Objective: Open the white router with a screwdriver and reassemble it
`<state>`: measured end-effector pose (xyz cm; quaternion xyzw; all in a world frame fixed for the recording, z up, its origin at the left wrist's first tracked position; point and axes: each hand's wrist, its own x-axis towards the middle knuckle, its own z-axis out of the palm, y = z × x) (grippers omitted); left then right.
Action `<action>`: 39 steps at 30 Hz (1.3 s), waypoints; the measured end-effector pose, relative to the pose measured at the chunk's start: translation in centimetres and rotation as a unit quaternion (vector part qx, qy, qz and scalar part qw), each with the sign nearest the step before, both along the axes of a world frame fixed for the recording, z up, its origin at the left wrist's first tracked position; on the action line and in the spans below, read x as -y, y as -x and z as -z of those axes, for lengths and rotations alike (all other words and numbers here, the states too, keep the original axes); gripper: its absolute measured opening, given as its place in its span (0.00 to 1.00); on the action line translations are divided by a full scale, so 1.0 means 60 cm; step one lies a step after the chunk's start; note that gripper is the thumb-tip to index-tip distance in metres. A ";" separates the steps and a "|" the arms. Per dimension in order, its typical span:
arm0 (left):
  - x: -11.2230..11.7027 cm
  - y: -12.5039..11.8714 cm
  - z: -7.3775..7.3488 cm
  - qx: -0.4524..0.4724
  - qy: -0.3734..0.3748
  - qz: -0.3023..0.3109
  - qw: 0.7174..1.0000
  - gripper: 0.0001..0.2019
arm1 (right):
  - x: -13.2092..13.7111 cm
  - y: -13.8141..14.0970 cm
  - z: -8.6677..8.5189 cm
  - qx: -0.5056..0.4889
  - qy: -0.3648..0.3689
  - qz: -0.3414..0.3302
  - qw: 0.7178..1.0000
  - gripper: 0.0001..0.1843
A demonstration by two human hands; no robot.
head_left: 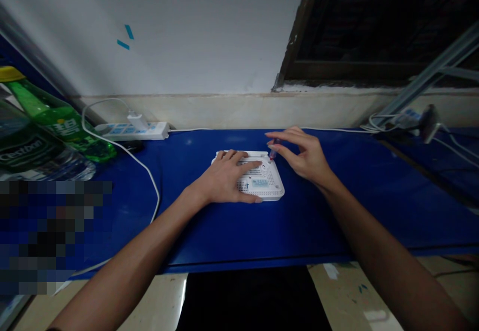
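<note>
A white router-like box [276, 184] lies on the blue table, its vented side with a label facing up. My left hand [226, 174] rests spread over its left part, fingers apart and pressing on the surface, hiding much of that side. Between the thumb and fingers of my right hand [301, 151] is a short screwdriver [274, 150] with a translucent, purplish handle. It stands nearly upright, its lower end at the box's far right corner. The tip is too small to make out.
On the left, a white power strip [160, 130] with a plugged-in charger [137, 120] trails a white cable [144, 169] over the blue table [232, 236]. Large bottles [63, 121] stand beyond it. A metal frame [422, 77] and cables are at the right, by the wall.
</note>
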<state>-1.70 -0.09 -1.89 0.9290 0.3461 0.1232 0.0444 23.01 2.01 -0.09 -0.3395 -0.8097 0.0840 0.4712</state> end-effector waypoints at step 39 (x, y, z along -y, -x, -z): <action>0.000 -0.002 0.002 -0.009 0.000 -0.004 1.000 0.47 | 0.024 0.007 0.019 -0.048 0.127 0.031 0.990 0.23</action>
